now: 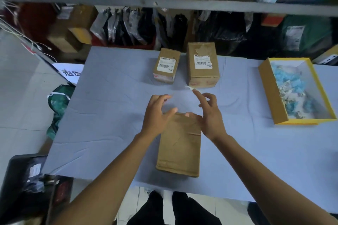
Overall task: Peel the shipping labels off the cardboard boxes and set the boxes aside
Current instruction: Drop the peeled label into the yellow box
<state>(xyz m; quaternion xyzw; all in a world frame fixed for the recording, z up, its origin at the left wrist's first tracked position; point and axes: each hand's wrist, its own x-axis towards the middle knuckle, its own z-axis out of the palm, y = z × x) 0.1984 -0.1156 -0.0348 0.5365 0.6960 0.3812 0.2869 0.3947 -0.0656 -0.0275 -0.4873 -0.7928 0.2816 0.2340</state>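
The yellow-rimmed box (272,93) holds blue and white scraps (290,86). The cardboard box (179,151) lies lengthwise away from you; your left hand (155,115) and right hand (210,115) hover spread, gripping nothing.

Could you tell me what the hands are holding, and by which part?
A blurred whitish scrap sits at the index fingertip of the right hand; grip unclear.

The only view comes from a wide-angle camera worn on the person's head. It faces forward and steeply down onto the blue-covered table (109,124) from close against its near edge, so the person's legs (175,210) show at the bottom. The left hand (157,115) and right hand (210,115) reach in from the lower corners to mid-frame, and the shelf rail (182,3) runs across the top, slightly blurred.
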